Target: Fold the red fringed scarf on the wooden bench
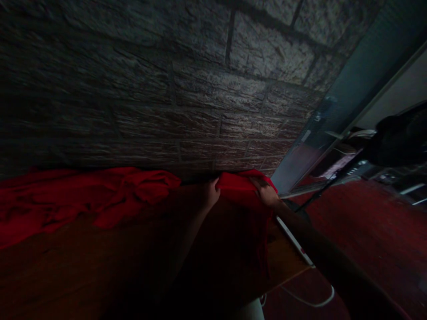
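Close to the brick wall (167,89), over the wooden table (83,266), a red cloth (238,186) hangs between both hands. The left hand (211,193) is closed on its upper left edge and the right hand (267,192) grips the upper right edge. A crumpled red fabric pile (83,200) lies on the table, well to the left. The view is dim and blurred, and no lettering is legible.

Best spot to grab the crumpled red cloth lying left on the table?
Probably pinch the crumpled red cloth at its bunched right end, coming from the right and above: folds stand up there, nearest the left hand on the held red cloth; the rest lies flatter leftward.
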`<state>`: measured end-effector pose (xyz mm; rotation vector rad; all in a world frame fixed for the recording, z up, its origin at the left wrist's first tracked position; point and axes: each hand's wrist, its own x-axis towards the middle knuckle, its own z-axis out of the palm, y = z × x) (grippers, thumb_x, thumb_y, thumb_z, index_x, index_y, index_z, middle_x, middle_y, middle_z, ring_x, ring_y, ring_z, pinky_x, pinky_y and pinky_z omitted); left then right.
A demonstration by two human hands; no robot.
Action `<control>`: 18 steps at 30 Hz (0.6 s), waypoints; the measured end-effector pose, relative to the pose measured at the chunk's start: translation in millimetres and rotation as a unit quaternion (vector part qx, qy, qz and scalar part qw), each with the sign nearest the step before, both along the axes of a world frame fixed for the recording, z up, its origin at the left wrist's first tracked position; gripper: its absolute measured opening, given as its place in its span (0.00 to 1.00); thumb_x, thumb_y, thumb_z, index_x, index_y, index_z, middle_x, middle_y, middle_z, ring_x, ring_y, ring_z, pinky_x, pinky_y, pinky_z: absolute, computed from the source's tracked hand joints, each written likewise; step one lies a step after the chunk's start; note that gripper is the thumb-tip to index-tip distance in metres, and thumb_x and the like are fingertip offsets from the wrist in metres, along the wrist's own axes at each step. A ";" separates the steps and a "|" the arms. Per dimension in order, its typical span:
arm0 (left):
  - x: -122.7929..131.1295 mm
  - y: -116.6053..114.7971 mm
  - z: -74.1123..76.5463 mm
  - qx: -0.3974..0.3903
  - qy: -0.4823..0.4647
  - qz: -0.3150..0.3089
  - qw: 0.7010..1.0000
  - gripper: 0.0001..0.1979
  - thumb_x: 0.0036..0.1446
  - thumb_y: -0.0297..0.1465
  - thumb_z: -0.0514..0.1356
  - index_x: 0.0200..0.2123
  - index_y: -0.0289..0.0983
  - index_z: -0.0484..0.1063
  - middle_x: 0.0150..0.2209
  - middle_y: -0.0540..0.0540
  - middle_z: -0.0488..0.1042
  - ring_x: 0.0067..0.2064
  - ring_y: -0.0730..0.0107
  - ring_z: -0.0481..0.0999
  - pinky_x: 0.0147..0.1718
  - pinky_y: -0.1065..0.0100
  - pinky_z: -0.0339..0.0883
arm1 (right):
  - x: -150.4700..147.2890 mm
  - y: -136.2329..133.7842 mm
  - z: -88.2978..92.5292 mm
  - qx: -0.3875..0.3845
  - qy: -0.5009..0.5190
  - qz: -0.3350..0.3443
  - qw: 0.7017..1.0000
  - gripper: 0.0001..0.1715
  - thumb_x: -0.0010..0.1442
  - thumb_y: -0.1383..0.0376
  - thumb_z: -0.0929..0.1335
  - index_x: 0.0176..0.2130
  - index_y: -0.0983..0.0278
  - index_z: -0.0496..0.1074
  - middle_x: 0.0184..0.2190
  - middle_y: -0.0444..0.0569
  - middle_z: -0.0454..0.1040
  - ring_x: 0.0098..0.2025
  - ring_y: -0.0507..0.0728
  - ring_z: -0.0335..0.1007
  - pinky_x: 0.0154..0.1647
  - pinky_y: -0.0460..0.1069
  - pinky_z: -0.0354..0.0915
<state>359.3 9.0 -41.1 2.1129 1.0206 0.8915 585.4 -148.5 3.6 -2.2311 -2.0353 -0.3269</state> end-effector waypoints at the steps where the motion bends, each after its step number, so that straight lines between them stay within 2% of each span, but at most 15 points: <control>1: -0.3 0.0 0.1 0.004 0.003 0.001 1.000 0.29 0.55 0.18 0.57 0.61 0.33 0.69 0.57 0.37 0.74 0.58 0.56 0.73 0.62 0.60 0.62 | 1.8 0.8 -2.2 0.006 0.016 0.012 1.000 0.42 0.62 0.70 0.64 0.71 0.66 0.47 0.67 0.57 0.59 0.66 0.60 0.57 0.67 0.55 0.58; 3: -0.9 0.3 0.1 0.011 0.009 0.005 1.000 0.28 0.57 0.19 0.57 0.61 0.32 0.69 0.57 0.36 0.74 0.58 0.55 0.73 0.62 0.59 0.62 | 6.7 5.1 -1.5 0.011 0.043 0.043 0.998 0.45 0.61 0.67 0.66 0.71 0.68 0.47 0.68 0.58 0.55 0.69 0.61 0.51 0.69 0.57 0.54; 6: -1.1 0.8 0.2 0.022 0.015 0.007 1.000 0.27 0.57 0.21 0.59 0.61 0.31 0.69 0.58 0.35 0.73 0.59 0.54 0.72 0.62 0.60 0.61 | 13.1 15.3 7.0 -0.033 0.061 0.096 0.993 0.51 0.57 0.65 0.69 0.72 0.67 0.45 0.70 0.59 0.50 0.72 0.62 0.44 0.70 0.59 0.51; 9: -0.9 1.4 0.7 0.020 0.020 0.000 1.000 0.27 0.57 0.21 0.60 0.61 0.32 0.68 0.58 0.35 0.73 0.59 0.54 0.72 0.62 0.59 0.61 | 10.6 26.4 13.0 -0.081 0.038 0.080 0.993 0.52 0.56 0.68 0.69 0.72 0.66 0.45 0.70 0.60 0.49 0.72 0.63 0.44 0.70 0.59 0.50; 11: -0.9 2.1 0.9 0.012 0.022 -0.001 1.000 0.27 0.56 0.20 0.60 0.60 0.32 0.69 0.57 0.36 0.74 0.58 0.56 0.73 0.61 0.60 0.61 | 3.9 32.7 13.3 -0.096 0.008 0.044 0.994 0.47 0.58 0.71 0.67 0.71 0.64 0.48 0.69 0.59 0.52 0.70 0.62 0.49 0.69 0.58 0.51; 13: -0.7 3.1 0.5 0.005 0.020 0.006 1.000 0.26 0.57 0.19 0.58 0.59 0.32 0.71 0.56 0.36 0.74 0.58 0.57 0.73 0.61 0.62 0.62 | -2.4 36.5 13.0 -0.104 -0.011 0.011 0.994 0.42 0.61 0.73 0.64 0.70 0.60 0.51 0.66 0.57 0.60 0.66 0.61 0.58 0.66 0.55 0.56; 16: 0.7 4.8 -1.4 -0.004 0.011 0.024 1.000 0.24 0.57 0.19 0.57 0.57 0.33 0.72 0.55 0.37 0.75 0.58 0.58 0.73 0.60 0.62 0.62 | -2.8 35.3 15.3 -0.102 -0.011 -0.071 0.992 0.36 0.66 0.70 0.60 0.70 0.57 0.52 0.56 0.56 0.73 0.55 0.60 0.72 0.58 0.53 0.65; 18: 2.1 5.9 -2.9 -0.011 0.004 0.034 0.999 0.22 0.57 0.20 0.56 0.56 0.32 0.73 0.54 0.36 0.76 0.57 0.57 0.74 0.60 0.61 0.62 | 4.2 30.8 18.5 -0.078 -0.010 -0.131 0.988 0.33 0.68 0.67 0.59 0.70 0.58 0.53 0.51 0.57 0.77 0.49 0.61 0.76 0.52 0.53 0.68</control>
